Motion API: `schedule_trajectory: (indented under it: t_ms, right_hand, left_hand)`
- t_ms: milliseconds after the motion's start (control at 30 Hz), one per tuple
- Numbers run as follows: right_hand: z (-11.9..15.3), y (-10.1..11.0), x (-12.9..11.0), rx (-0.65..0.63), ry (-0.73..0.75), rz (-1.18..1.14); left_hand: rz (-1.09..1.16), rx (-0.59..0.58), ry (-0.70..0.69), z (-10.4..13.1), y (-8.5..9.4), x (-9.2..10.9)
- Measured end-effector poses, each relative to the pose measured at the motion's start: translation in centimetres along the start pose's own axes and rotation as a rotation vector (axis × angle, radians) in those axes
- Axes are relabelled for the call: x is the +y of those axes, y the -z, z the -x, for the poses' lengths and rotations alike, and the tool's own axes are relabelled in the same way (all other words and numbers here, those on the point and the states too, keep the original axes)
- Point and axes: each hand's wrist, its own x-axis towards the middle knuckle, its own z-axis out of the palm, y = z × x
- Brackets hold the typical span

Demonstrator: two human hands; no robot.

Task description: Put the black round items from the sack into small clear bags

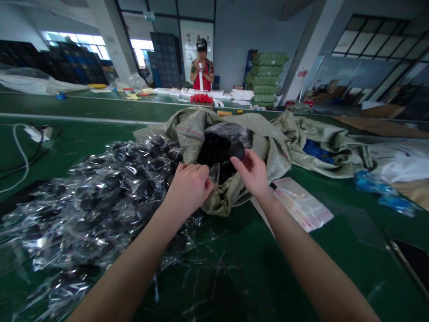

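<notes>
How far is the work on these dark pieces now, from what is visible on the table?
Looks done: a big pile of bagged pieces, left of the open sack.
In hand: the right hand holds a bare dark piece; the left hand seems to pinch a clear bag.
Apparently left: dark contents inside the sack, amount unclear.

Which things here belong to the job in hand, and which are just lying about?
Likely in the job:
right hand, holding a round black piece
left hand, at a clear plastic bag
open woven sack
heap of bagged black pieces
flat clear bags

Seemingly just lying about:
white cable
blue plastic
</notes>
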Motion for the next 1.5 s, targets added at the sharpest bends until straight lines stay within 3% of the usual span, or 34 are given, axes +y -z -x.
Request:
schedule_trajectory:
  t_ms: [100,200,267,400,533,633,767,933,1133,1233,1400,1500]
  right_hand:
    - [1.8,2.2,-3.8,-0.101,0.295,-0.297]
    - [2.7,3.0,-5.5,-0.26,0.56,-0.195]
    - [3.0,2.9,-5.4,-0.264,0.629,-0.112]
    - [3.3,2.7,-4.2,-0.187,0.641,-0.085]
    - [3.5,2.7,-3.3,-0.208,0.683,-0.158]
    - [3.4,2.4,-2.5,-0.209,0.756,-0.252]
    - [3.2,2.0,-1.8,-0.119,0.855,-0.351]
    - [3.6,2.6,-2.6,-0.061,0.884,-0.269]
    - [4.4,2.9,-4.4,-0.022,0.854,-0.14]
    - [4.7,2.5,-4.3,-0.008,0.847,-0.118]
    - [4.8,2.7,-4.0,0.054,0.699,-0.25]
    - [4.5,3.7,-4.6,-0.029,0.692,-0.239]
  left_hand:
    - [0.133,-0.039,0.019,-0.1,0.2,0.1]
    - [0.323,-0.098,0.034,-0.2,0.9,0.2]
    - [0.395,-0.116,0.047,-0.2,1.5,0.2]
    - [0.432,-0.094,0.089,-0.2,2.0,0.1]
    - [0.517,-0.103,0.108,-0.2,1.9,-0.4]
    - [0.571,-0.147,0.111,-0.2,1.9,-0.7]
    - [0.595,-0.182,0.099,-0.1,2.2,-0.7]
    - [0.457,-0.029,0.03,0.2,2.8,0.3]
    - [0.288,0.122,-0.074,0.9,3.8,1.2]
    - [0.3,0.117,-0.063,0.8,4.1,1.2]
    - [0.35,0.085,0.016,0.3,4.1,0.2]
    - [0.371,0.055,0.076,0.1,3.9,-0.6]
